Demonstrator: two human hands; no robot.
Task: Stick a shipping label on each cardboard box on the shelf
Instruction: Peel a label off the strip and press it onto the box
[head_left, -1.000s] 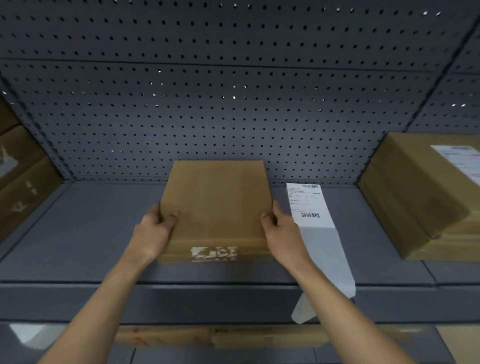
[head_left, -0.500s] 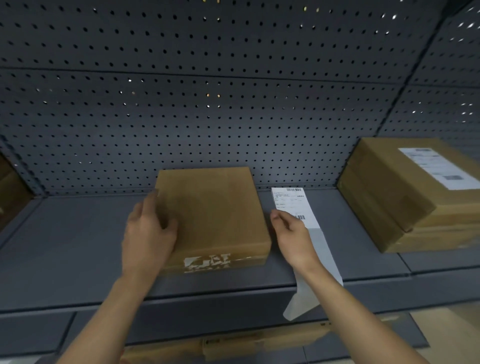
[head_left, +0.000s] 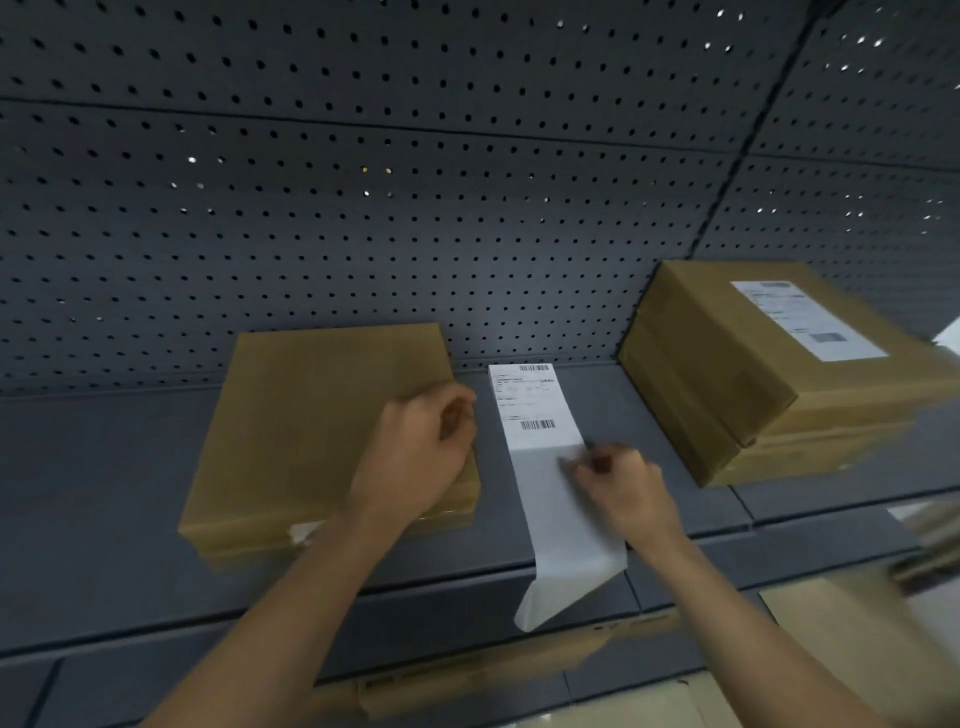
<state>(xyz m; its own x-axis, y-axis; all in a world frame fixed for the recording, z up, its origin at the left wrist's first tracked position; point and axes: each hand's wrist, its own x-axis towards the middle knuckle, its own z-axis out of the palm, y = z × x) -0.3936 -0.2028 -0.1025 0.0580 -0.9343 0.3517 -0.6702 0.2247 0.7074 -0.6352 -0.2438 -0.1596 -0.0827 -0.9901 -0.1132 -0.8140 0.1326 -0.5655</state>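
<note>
A flat plain cardboard box (head_left: 311, 426) lies on the grey shelf (head_left: 104, 493) with no label on its top. Just right of it a white label strip (head_left: 535, 410) lies on the shelf. Its printed label is at the far end, and its blank tail hangs over the front edge. My left hand (head_left: 415, 457) hovers over the box's right edge, fingers curled, with nothing in it. My right hand (head_left: 623, 493) rests on the strip just below the printed label, fingers pinched at the paper. Motion blur softens both hands.
At the right stands a taller cardboard box (head_left: 727, 374) with a white shipping label (head_left: 805, 319) on top. A perforated back panel (head_left: 363, 208) closes the shelf behind. More cardboard (head_left: 467, 670) shows on the level below.
Both hands have left the plain box's sides. My left hand moved right across the box top. My right hand slid down onto the label strip. The view has shifted right.
</note>
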